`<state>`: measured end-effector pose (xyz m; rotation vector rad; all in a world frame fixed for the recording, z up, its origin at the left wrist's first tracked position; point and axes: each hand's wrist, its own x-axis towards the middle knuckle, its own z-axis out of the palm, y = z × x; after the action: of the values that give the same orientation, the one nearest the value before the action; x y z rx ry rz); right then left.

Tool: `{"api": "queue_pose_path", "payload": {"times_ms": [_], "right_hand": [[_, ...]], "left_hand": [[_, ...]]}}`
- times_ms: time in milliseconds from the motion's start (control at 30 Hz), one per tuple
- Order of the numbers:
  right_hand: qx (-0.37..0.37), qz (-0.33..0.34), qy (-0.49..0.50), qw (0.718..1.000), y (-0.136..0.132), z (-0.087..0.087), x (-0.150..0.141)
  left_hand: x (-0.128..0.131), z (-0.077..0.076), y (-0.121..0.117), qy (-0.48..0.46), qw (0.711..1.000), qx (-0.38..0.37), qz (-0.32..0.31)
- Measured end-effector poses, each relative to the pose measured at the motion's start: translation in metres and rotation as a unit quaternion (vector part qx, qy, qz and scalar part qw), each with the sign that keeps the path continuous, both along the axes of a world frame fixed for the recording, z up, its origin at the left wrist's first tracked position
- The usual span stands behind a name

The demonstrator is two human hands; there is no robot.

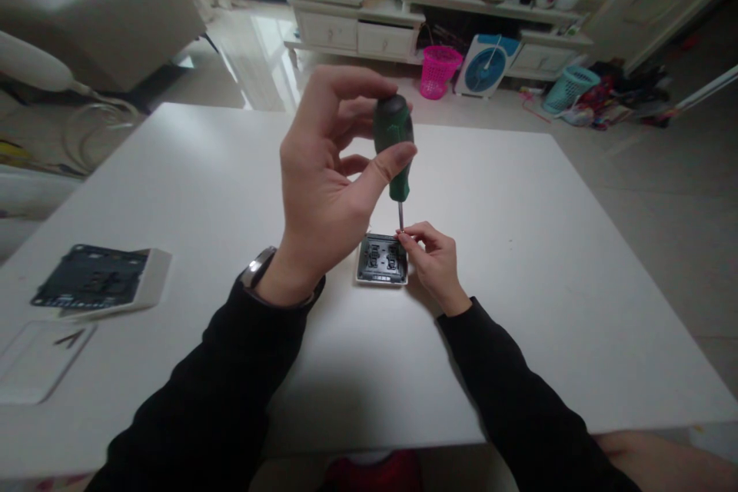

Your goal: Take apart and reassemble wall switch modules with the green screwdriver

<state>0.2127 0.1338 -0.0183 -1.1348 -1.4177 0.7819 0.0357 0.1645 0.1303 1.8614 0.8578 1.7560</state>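
My left hand (pixel 328 184) is wrapped around the green and black handle of a screwdriver (pixel 399 146), held upright with its shaft pointing down. The shaft's tip meets the fingertips of my right hand (pixel 432 257), which are pinched together at the upper right corner of a square switch panel (pixel 381 260). Whatever lies between those fingertips is too small to make out. The panel rests on the table, its black moulded side up inside a white rim.
On the left of the white table (pixel 519 369) a black panel in a white housing (pixel 98 280) leans at a tilt. Near it lies a white cover plate (pixel 40 361) with two screws (pixel 69 338) on it. Beyond the table stand a pink basket (pixel 439 71) and a blue fan (pixel 486 67).
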Motion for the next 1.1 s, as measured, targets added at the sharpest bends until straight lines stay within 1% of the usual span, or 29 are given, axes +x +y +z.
{"api": "queue_pose_path", "payload": {"times_ms": [167, 333, 467, 500, 633, 733, 800, 900, 967, 1100], "right_hand": [[-0.037, 0.019, 0.032, 0.999, 0.0, -0.003, -0.001], [-0.077, 0.026, 0.113, 0.99, 0.002, -0.007, -0.002], [-0.091, 0.024, 0.145, 0.985, 0.002, -0.006, -0.003], [-0.092, 0.025, 0.145, 0.985, 0.002, -0.006, -0.003], [-0.091, 0.031, 0.139, 0.986, 0.002, -0.005, -0.003], [-0.088, 0.032, 0.13, 0.987, 0.002, -0.006, -0.002], [-0.086, 0.033, 0.124, 0.988, 0.002, -0.008, -0.002], [-0.083, 0.032, 0.128, 0.988, 0.002, -0.008, -0.002], [-0.085, 0.031, 0.134, 0.987, 0.001, -0.007, -0.003], [-0.091, 0.03, 0.145, 0.985, 0.001, -0.006, -0.003]], "left_hand": [[-0.003, 0.0, 0.004, 0.0, 1.0, 0.015, -0.015], [-0.006, -0.001, 0.01, -0.015, 0.999, 0.029, -0.02], [-0.009, -0.007, 0.02, -0.03, 0.995, 0.086, -0.051], [-0.01, -0.008, 0.021, -0.03, 0.995, 0.082, -0.049], [-0.009, -0.011, 0.022, -0.023, 0.999, 0.015, -0.038], [-0.009, -0.01, 0.018, -0.024, 0.997, -0.001, -0.077], [-0.008, -0.009, 0.015, -0.022, 0.996, -0.017, -0.084], [-0.007, -0.009, 0.011, 0.006, 0.997, -0.06, -0.04], [-0.006, -0.009, 0.009, 0.024, 0.997, -0.076, -0.021], [-0.006, -0.009, 0.008, 0.025, 0.997, -0.07, -0.017]]}}
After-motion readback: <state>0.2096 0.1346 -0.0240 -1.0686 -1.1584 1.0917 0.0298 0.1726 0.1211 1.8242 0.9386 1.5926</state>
